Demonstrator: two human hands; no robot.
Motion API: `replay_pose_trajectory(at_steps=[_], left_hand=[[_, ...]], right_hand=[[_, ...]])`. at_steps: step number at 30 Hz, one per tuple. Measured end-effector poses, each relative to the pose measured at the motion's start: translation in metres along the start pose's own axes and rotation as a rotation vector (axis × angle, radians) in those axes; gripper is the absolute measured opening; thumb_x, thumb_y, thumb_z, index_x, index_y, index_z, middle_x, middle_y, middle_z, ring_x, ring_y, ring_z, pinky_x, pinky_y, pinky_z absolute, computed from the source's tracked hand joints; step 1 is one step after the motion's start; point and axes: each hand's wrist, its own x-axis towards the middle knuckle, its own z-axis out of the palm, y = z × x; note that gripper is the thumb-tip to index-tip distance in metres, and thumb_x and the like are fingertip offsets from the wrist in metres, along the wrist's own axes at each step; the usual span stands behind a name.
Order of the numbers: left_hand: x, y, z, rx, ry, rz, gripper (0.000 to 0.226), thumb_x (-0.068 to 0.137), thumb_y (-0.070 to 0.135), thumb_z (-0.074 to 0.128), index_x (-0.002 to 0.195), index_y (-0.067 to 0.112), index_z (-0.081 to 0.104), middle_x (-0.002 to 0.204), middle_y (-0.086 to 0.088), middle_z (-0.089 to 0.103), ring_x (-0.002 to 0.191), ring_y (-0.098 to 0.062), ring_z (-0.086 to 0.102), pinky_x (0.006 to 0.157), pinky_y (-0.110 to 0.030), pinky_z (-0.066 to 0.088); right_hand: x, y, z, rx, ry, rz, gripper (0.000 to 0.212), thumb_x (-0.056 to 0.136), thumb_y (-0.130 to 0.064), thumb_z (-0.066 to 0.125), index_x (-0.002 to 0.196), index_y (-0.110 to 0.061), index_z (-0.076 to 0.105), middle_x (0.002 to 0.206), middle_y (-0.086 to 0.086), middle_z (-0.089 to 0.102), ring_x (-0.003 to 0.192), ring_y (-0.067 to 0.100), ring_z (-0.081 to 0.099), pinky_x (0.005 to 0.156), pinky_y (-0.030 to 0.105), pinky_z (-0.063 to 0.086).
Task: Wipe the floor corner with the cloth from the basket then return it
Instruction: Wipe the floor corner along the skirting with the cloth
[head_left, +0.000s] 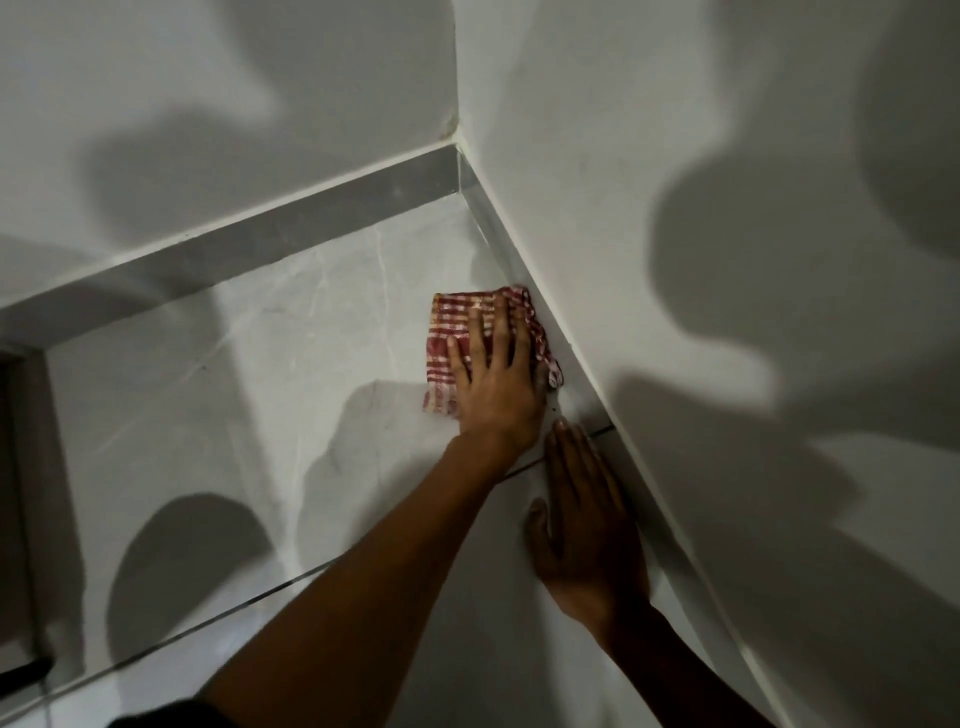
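Observation:
A red-and-white checked cloth (448, 332) lies on the pale grey floor tile against the right-hand skirting, a little short of the floor corner (460, 189). My left hand (493, 379) reaches in from the lower left and presses flat on the cloth, its fingers spread and pointing toward the corner. Just below it, my right hand (587, 535) rests palm down on the bare tile beside the skirting, holding nothing. The basket is not in view.
Two white walls meet at the corner, each with a grey skirting strip (291, 234) at its base. A dark door frame (21, 467) stands at the far left edge. Tile joints (218, 618) cross the floor, and heavy shadows fall over floor and walls.

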Motion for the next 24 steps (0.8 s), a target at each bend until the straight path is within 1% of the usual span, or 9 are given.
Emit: replay_pose_trajectory(at_steps=[3,8,10,12,15,17,19,20,24], left_hand=[[0.005,-0.01,0.002,0.081,0.028,0.048,0.065,0.109,0.049,0.025,0.167,0.021,0.01,0.177,-0.002,-0.008,0.162,-0.032,-0.012,0.127,-0.06,-0.01],[0.031,-0.006,-0.004,0.073,0.037,-0.061,0.066,0.109,0.046,0.026,0.167,0.023,0.007,0.177,-0.002,-0.006,0.162,-0.033,-0.012,0.126,-0.067,-0.008],[0.017,0.0,0.0,0.07,0.085,-0.046,0.065,0.106,0.044,0.027,0.166,0.021,0.016,0.177,-0.004,0.004,0.162,-0.036,-0.004,0.125,-0.07,-0.004],[-0.013,0.006,0.008,0.038,0.101,-0.008,0.069,0.101,0.048,0.018,0.164,0.02,0.025,0.176,-0.004,0.012,0.163,-0.035,0.002,0.125,-0.068,-0.004],[-0.035,0.011,0.021,0.005,0.041,0.008,0.075,0.099,0.053,0.011,0.165,0.022,0.024,0.177,-0.002,0.008,0.163,-0.031,-0.002,0.126,-0.064,-0.011],[-0.02,0.015,0.018,-0.02,0.087,-0.071,0.069,0.101,0.051,0.024,0.165,0.024,0.026,0.176,0.0,0.011,0.163,-0.03,0.001,0.124,-0.066,-0.013],[0.003,0.018,0.009,-0.04,0.138,-0.15,0.067,0.102,0.041,0.043,0.165,0.025,0.025,0.177,0.002,0.011,0.163,-0.03,0.0,0.122,-0.068,-0.012],[0.015,0.017,0.004,-0.052,0.15,-0.167,0.069,0.102,0.037,0.048,0.165,0.024,0.024,0.177,0.003,0.01,0.163,-0.03,-0.002,0.122,-0.069,-0.011],[0.068,-0.007,-0.021,-0.087,0.175,-0.153,0.062,0.105,0.03,0.05,0.163,0.024,0.03,0.176,0.003,0.016,0.163,-0.03,0.003,0.124,-0.071,-0.005]], right_hand=[[-0.001,-0.003,-0.003,-0.04,-0.014,-0.002,0.075,0.106,-0.032,0.049,0.175,-0.013,0.027,0.185,0.002,0.024,0.173,0.014,0.015,0.14,0.037,0.019],[0.001,-0.005,-0.007,-0.075,-0.025,-0.013,0.077,0.105,-0.029,0.052,0.175,-0.011,0.025,0.185,0.004,0.022,0.173,0.018,0.017,0.14,0.038,0.019],[0.002,-0.006,-0.009,-0.05,-0.02,-0.024,0.077,0.105,-0.029,0.052,0.175,-0.01,0.026,0.186,0.004,0.021,0.174,0.018,0.014,0.14,0.035,0.013],[0.004,-0.007,-0.008,-0.015,-0.025,-0.005,0.075,0.106,-0.029,0.056,0.174,-0.011,0.03,0.184,0.004,0.025,0.173,0.017,0.016,0.14,0.03,0.01],[0.003,-0.007,-0.005,0.012,-0.026,0.07,0.073,0.108,-0.038,0.06,0.173,-0.015,0.035,0.18,0.003,0.035,0.169,0.013,0.023,0.138,0.024,0.008],[0.001,-0.005,-0.003,-0.014,0.001,0.051,0.072,0.107,-0.038,0.06,0.172,-0.014,0.038,0.179,0.002,0.036,0.169,0.011,0.022,0.138,0.024,0.009],[0.001,-0.004,-0.005,-0.036,0.008,0.028,0.072,0.107,-0.039,0.055,0.172,-0.013,0.037,0.18,0.002,0.032,0.171,0.01,0.017,0.139,0.026,0.009],[0.0,-0.004,-0.005,-0.049,0.006,0.024,0.073,0.107,-0.038,0.053,0.173,-0.013,0.035,0.181,0.002,0.032,0.171,0.012,0.017,0.139,0.027,0.01],[0.0,-0.007,-0.008,-0.059,0.028,0.001,0.075,0.105,-0.036,0.054,0.172,-0.01,0.035,0.182,0.004,0.032,0.171,0.019,0.024,0.14,0.032,0.017]])
